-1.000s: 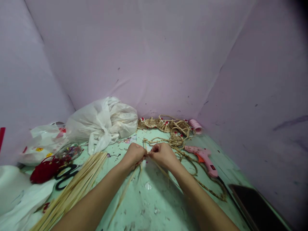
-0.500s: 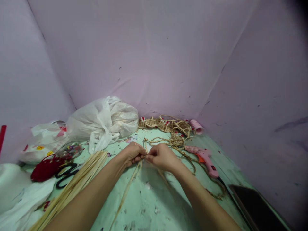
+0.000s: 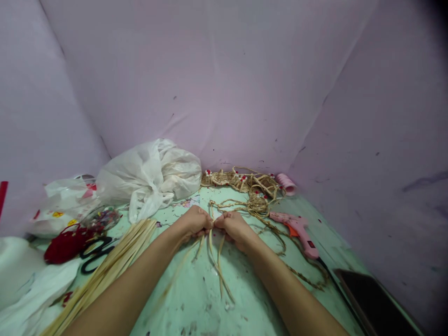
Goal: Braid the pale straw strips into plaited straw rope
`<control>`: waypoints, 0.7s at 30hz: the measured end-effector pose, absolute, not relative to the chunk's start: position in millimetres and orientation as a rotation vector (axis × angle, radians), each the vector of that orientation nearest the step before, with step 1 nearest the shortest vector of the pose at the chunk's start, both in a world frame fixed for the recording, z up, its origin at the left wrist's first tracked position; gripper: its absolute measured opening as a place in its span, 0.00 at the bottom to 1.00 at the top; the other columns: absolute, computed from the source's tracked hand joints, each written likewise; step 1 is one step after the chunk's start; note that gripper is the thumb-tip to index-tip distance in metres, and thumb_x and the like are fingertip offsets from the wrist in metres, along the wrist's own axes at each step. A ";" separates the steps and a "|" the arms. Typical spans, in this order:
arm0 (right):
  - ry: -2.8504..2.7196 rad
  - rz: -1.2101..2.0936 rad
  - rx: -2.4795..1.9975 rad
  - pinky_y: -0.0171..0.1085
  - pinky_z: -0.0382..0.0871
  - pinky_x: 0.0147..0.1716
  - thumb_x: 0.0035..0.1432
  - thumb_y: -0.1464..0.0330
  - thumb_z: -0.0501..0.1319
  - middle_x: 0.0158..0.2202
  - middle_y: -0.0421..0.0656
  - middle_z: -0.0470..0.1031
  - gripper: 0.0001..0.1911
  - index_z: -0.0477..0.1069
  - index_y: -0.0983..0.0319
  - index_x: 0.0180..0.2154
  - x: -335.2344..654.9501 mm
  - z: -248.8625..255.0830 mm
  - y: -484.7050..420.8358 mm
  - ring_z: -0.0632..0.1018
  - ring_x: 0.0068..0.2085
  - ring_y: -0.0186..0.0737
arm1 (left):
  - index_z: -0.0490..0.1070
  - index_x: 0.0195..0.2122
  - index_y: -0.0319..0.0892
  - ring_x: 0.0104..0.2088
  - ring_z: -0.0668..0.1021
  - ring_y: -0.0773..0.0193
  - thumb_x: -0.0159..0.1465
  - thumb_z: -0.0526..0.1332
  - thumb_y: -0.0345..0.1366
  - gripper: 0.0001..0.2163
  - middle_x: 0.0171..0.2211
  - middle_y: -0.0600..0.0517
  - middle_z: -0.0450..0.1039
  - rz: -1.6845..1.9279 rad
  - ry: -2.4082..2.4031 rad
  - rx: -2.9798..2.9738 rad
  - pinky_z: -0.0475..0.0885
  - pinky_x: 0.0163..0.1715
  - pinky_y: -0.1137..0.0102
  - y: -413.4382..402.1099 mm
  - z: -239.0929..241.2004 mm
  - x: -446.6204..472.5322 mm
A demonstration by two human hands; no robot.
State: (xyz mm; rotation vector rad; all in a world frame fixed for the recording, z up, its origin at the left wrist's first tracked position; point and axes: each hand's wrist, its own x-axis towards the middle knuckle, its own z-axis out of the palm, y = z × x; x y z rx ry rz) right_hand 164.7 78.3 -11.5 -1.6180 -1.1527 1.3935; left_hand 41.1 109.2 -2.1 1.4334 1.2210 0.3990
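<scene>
Close together over the middle of the table, my left hand (image 3: 196, 221) and my right hand (image 3: 231, 227) are both closed on pale straw-coloured fibre strands (image 3: 214, 261). Loose ends hang below the knuckles toward me, some crossing each other. From between the hands a short braided cord (image 3: 212, 207) runs away from me and joins the longer braid lying behind. My fingertips hide the spot where the strands meet. Left of my left forearm lies a bundle of flat dried fibre strips (image 3: 115, 261).
A pink glue gun (image 3: 297, 231) and a dark flat device (image 3: 374, 298) lie right. Behind are woven pieces with red and white beads (image 3: 241, 179), a pink thread spool (image 3: 286, 184) and a white plastic bag (image 3: 154, 172). Red yarn (image 3: 68, 245) and black-handled scissors (image 3: 96, 252) lie left.
My hands have turned into tighter fists around the strands. More loose ends now hang between and below them, and the strand on the left has swung and blurred.
</scene>
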 end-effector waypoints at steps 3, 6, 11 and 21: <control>-1.181 1.362 -1.604 0.30 0.39 0.11 0.37 0.76 0.53 0.07 0.31 0.47 0.10 0.54 0.62 0.11 166.5 -16.7 80.0 0.48 0.11 0.23 | 0.63 0.12 0.38 0.10 0.58 0.73 0.43 0.55 0.29 0.06 0.08 0.55 0.58 0.305 1.368 1.629 0.50 0.12 0.76 109.9 6.2 39.6; -1.130 1.378 -1.566 0.30 0.39 0.11 0.36 0.74 0.53 0.08 0.32 0.51 0.07 0.56 0.63 0.13 166.5 -16.9 79.5 0.49 0.11 0.23 | 0.65 0.12 0.38 0.12 0.61 0.70 0.43 0.56 0.29 0.06 0.08 0.54 0.58 0.233 1.476 1.788 0.53 0.14 0.75 107.5 16.0 38.7; -0.968 1.442 -1.480 0.29 0.39 0.11 0.35 0.73 0.54 0.09 0.32 0.55 0.03 0.60 0.63 0.16 164.1 -16.1 77.5 0.52 0.11 0.24 | 0.65 0.15 0.39 0.19 0.68 0.63 0.43 0.57 0.31 0.03 0.14 0.51 0.61 0.241 1.608 2.032 0.56 0.19 0.73 82.6 22.2 52.8; -0.999 1.554 -1.412 0.29 0.37 0.12 0.36 0.73 0.54 0.09 0.33 0.53 0.05 0.58 0.64 0.15 169.0 -17.3 77.6 0.50 0.12 0.24 | 0.66 0.16 0.38 0.14 0.66 0.67 0.46 0.57 0.31 0.04 0.11 0.52 0.63 0.247 1.514 1.755 0.57 0.16 0.74 90.8 33.5 46.3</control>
